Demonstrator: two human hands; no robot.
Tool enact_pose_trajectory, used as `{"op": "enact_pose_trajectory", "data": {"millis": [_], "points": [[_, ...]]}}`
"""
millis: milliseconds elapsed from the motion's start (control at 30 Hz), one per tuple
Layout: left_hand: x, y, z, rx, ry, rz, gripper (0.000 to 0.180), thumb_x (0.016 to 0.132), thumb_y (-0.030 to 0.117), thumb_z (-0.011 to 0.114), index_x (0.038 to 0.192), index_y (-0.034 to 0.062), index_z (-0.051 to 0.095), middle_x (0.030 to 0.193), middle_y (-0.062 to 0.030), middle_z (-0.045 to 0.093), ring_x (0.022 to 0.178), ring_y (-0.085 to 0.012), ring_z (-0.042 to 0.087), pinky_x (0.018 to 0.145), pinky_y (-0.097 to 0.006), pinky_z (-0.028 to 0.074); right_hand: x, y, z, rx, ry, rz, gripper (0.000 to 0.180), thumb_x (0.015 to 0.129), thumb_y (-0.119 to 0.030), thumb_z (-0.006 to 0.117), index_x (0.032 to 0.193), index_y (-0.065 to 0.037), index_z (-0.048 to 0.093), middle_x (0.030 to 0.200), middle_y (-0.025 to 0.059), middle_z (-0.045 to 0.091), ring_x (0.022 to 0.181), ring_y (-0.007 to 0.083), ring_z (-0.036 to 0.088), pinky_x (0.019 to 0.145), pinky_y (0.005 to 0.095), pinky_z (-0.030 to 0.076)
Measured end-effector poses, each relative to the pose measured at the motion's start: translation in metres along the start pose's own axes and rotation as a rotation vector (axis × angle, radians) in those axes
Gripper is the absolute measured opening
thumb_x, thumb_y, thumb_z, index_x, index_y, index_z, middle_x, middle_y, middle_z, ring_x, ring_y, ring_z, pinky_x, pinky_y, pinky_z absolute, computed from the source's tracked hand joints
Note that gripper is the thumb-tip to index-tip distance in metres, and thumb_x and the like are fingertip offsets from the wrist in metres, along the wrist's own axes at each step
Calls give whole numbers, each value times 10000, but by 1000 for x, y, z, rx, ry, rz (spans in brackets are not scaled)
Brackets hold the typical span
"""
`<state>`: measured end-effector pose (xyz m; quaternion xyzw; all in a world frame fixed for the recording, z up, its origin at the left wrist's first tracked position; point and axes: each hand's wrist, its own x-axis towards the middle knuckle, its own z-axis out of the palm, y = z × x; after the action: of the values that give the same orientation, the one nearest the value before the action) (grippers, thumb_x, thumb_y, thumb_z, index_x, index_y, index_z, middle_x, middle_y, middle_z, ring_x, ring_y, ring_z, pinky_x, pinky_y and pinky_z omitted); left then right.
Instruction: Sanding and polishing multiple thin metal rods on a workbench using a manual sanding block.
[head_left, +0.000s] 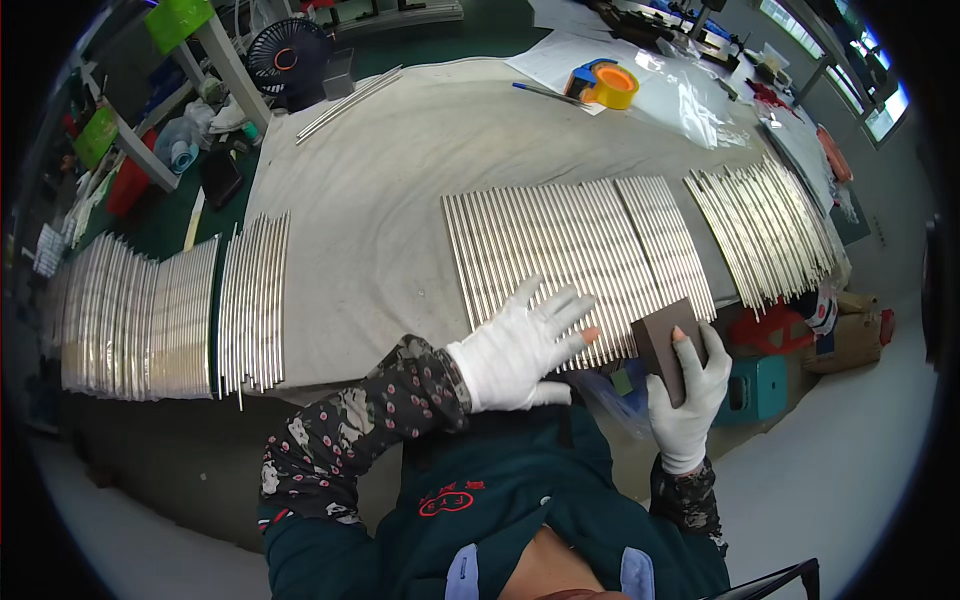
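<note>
Side by side on the cloth-covered table lies a flat row of thin silvery metal rods (pixel 550 240) in front of me. My left hand (pixel 520 350), in a white glove with a bare fingertip showing, rests spread over the near ends of the rods. In my right hand (pixel 692 390), also gloved in white, is a dark brown rectangular block (pixel 662 345), like a sanding block. The block is against the near right ends of the row, with my fingers bent around it. A narrow gap splits the row toward its right side.
More rods (pixel 765 235) lie loosely at the right, and bundles of rods (pixel 140 315) at the left. Toward the back are a yellow tape roll (pixel 612 85), a blue pen (pixel 546 93), a few separate rods (pixel 350 103) and a black fan (pixel 287 60). A teal stool (pixel 757 388) stands below the table.
</note>
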<state>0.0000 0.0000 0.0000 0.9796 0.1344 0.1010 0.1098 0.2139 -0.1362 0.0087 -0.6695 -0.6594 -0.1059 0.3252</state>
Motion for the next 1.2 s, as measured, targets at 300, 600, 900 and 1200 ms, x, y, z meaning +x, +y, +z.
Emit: {"op": "enact_pose_trajectory", "data": {"millis": [300, 600, 900, 1200], "points": [[-38, 17, -6, -125, 56, -63, 821, 708, 486, 697, 1339, 59, 389, 1433, -215, 330, 1312, -365, 346, 1069, -563, 250, 22, 27, 7, 15, 52, 34, 608, 662, -76, 639, 1263, -99, 548, 1297, 221, 448, 1120, 374, 466, 943, 447, 405], [-64, 19, -10, -125, 54, -187, 803, 678, 435, 744, 1311, 65, 417, 1416, -185, 371, 1323, -338, 349, 1073, -541, 261, 25, 35, 18, 7, 17, -5, 624, 663, -78, 631, 1279, -103, 533, 1314, 226, 436, 1145, 386, 452, 961, 467, 389], [-76, 20, -12, -105, 54, -259, 766, 689, 456, 730, 1283, 60, 454, 1409, -180, 384, 1319, -329, 360, 1079, -541, 254, 23, 41, 17, -18, 6, 11, 616, 655, -74, 627, 1263, -85, 531, 1317, 225, 437, 1156, 393, 442, 974, 472, 373], [-65, 14, -8, -79, 165, -400, 933, 721, 515, 679, 1407, 12, 297, 1415, -254, 332, 1326, -412, 313, 1097, -561, 201, 25, 44, 14, -4, 11, 21, 627, 650, -65, 636, 1267, -81, 527, 1336, 224, 429, 1166, 386, 440, 974, 467, 375]]}}
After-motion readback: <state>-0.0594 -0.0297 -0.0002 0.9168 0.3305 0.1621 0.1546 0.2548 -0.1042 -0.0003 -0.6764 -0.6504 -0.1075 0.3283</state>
